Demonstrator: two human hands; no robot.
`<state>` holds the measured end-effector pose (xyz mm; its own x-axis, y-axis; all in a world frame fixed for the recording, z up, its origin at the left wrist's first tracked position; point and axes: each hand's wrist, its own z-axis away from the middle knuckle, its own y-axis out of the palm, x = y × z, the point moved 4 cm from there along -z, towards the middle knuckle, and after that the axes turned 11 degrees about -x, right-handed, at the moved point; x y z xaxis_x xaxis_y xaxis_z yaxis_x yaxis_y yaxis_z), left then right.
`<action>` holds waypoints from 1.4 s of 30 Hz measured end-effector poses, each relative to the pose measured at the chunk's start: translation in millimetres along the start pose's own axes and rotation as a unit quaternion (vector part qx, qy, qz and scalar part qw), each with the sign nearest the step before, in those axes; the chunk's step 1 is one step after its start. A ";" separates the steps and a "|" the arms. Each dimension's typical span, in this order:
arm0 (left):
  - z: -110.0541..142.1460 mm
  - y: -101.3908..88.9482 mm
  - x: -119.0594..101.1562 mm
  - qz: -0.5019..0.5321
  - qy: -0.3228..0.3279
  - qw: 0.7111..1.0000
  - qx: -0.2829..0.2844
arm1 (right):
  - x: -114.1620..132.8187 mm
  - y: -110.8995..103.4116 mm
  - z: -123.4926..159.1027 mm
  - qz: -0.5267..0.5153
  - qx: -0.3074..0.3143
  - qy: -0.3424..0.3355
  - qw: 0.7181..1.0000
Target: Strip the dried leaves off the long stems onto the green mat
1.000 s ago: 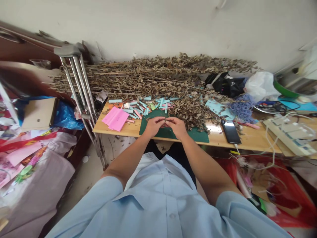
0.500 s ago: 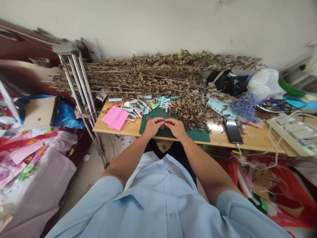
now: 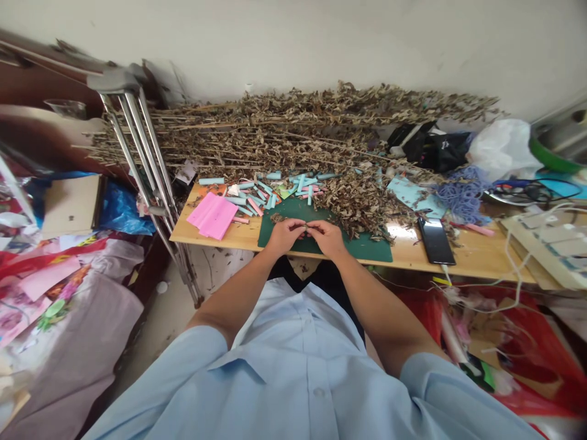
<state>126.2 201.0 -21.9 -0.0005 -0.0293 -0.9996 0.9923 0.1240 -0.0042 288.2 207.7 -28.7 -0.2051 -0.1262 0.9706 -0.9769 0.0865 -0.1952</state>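
Note:
Over the front of a green mat [image 3: 371,247], my left hand [image 3: 285,236] and my right hand [image 3: 326,237] meet fingertip to fingertip. Both are closed in a pinch around something small between them, too small and covered to name. Just behind my right hand lies a heap of dry, crumpled brown leaves [image 3: 362,208], spilling over the mat's far part. A small leaf clump [image 3: 276,217] rests beside my left hand. Behind the mat, blue and pink paper rolls [image 3: 261,197] are scattered. Pink paper sheets [image 3: 212,216] lie to the left.
Dried stalks [image 3: 257,134] run along the wall. Metal crutches [image 3: 142,146] lean at the table's left end. To the right are a black phone [image 3: 436,241] on a cable, a blue sheet [image 3: 415,195], purple yarn [image 3: 463,194] and a power strip [image 3: 548,244].
My view has shifted slightly, so the right-hand items sit farther right. My hands stay together over the mat, with only small finger movements.

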 end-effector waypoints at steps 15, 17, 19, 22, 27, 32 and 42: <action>7.8 -33.1 -11.0 -0.139 0.129 0.972 -0.138 | 3.0 -4.0 3.0 0.011 -0.048 -0.007 0.999; 5.1 -52.2 -16.0 -0.195 0.164 0.945 -0.204 | 3.9 -3.5 3.4 0.016 -0.053 -0.010 0.998; 0.2 -65.6 -17.4 -0.246 0.180 0.925 -0.227 | 4.8 -1.3 2.7 0.029 -0.055 -0.016 0.998; -7.3 -71.0 -15.7 -0.297 0.187 0.918 -0.186 | 7.7 5.3 -2.5 0.069 -0.052 -0.048 0.995; -12.6 -61.9 -17.1 -0.323 0.202 0.918 -0.108 | 15.4 27.7 -22.3 0.157 -0.027 -0.113 0.981; -14.6 -58.8 -16.0 -0.310 0.204 0.924 -0.087 | 22.3 51.6 -41.2 0.262 -0.007 -0.120 0.958; -14.8 -60.8 -7.9 -0.357 0.223 0.903 -0.087 | 20.1 60.6 -49.4 0.252 0.084 -0.155 0.951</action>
<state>64.1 208.4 -14.2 -0.7214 0.2337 -0.6519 0.6840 0.3872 -0.6182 227.8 259.3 -14.0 -0.6326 -0.3987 0.6640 -0.7401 0.0585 -0.6700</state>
